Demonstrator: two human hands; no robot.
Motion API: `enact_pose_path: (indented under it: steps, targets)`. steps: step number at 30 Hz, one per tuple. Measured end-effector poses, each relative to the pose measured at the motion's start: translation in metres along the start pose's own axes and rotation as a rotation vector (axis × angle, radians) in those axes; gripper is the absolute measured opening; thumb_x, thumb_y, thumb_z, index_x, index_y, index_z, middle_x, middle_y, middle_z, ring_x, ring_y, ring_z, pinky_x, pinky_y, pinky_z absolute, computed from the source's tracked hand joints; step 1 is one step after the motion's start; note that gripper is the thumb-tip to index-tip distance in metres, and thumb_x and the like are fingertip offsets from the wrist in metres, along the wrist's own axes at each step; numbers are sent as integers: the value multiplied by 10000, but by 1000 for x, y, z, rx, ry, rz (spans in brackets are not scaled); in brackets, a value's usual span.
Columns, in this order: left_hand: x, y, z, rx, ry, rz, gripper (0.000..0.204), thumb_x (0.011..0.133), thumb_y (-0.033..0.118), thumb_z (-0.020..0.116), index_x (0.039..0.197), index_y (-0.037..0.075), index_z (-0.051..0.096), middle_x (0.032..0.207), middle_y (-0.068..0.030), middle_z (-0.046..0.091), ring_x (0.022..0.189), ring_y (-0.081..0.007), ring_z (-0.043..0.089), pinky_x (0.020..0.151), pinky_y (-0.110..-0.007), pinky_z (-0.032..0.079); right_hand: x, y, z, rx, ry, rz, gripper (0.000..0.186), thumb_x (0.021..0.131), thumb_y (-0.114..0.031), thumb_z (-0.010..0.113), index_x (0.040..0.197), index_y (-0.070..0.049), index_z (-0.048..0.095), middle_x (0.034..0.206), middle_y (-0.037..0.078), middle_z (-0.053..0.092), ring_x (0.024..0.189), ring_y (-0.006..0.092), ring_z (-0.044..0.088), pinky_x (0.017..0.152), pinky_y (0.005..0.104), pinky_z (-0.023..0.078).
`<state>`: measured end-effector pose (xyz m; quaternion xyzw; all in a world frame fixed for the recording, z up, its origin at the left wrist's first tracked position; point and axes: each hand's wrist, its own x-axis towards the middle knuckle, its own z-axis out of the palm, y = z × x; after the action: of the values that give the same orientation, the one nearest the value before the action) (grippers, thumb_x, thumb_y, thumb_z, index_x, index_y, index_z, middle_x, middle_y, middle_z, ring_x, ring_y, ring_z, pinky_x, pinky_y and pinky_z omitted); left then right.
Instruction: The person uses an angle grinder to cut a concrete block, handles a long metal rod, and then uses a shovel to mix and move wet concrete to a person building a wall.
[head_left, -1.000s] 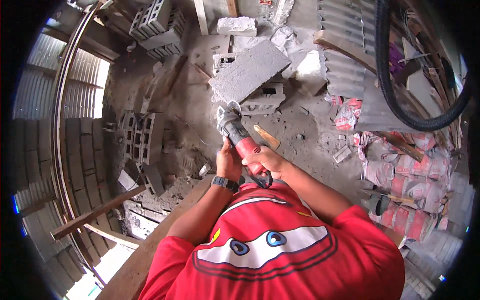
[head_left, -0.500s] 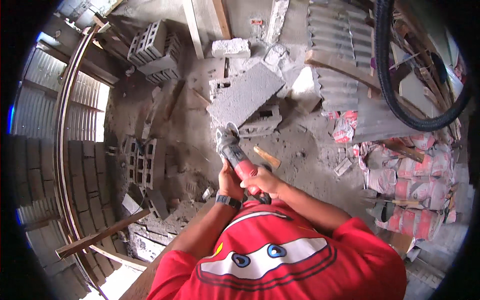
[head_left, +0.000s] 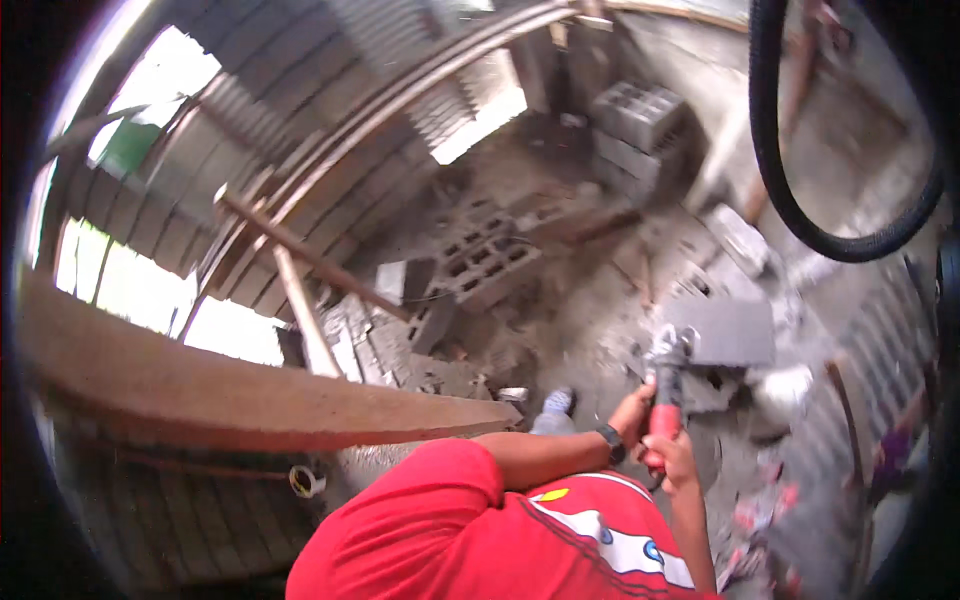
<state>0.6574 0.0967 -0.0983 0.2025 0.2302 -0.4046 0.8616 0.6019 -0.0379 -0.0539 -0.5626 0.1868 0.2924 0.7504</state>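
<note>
A red and black angle grinder is in both my hands, its metal guard end pointing away from me. My left hand, with a dark watch at the wrist, grips the grinder's side near the front. Behind it, my right hand is wrapped around the red body. Beyond the tool lies a grey concrete block, its flat face upward. The grinder's head overlaps the block's near left edge in this view; I cannot tell whether they touch. Blur hides the disc.
Hollow blocks lie on the dusty floor to the left, and more blocks are stacked at the back. A thick wooden beam crosses at left. Corrugated sheet lies at right. A black hose hangs at upper right.
My view has swung left, so the block, grinder and hands now appear farther right. More of the left wall and the beam show. Both hands still hold the grinder.
</note>
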Motion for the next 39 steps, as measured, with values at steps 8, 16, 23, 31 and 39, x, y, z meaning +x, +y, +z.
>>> enact_pose_path:
  steps: [8,16,23,31,39]
  targets:
    - [-9,-10,-19,126,59,389,546,932,579,488,1178,99,572,1047,-61,643,948,-193,612,866,-363,480,-18,-37,21,-105,-170,10,256,725,-164,677,921,-28,583,648,69,612,455,146,553,356,258,407]
    - [-36,-8,20,-126,-58,466,541,939,607,455,1057,96,588,899,-63,640,759,-206,628,706,-368,524,-5,-43,15,-213,-313,-1,324,733,-183,670,983,-30,534,640,96,598,437,167,554,336,265,414]
    - [-33,-10,21,-205,11,529,544,937,603,460,1059,88,585,890,-79,649,751,-219,636,691,-382,534,-11,-59,19,-263,-357,46,289,731,-153,661,969,-27,554,645,90,610,436,165,556,346,282,425]
    - [-53,-8,35,-191,95,547,620,895,681,460,1036,93,593,888,-75,654,753,-202,632,723,-359,521,-2,-55,18,-346,-373,2,406,711,-175,671,1065,-36,528,742,67,599,540,185,610,383,290,451]
    - [-48,-10,19,-222,79,559,556,947,596,443,1074,76,592,930,-93,661,814,-234,651,762,-388,532,-14,-61,28,-292,-437,60,316,716,-172,692,971,-30,571,726,72,624,529,192,620,380,289,450]
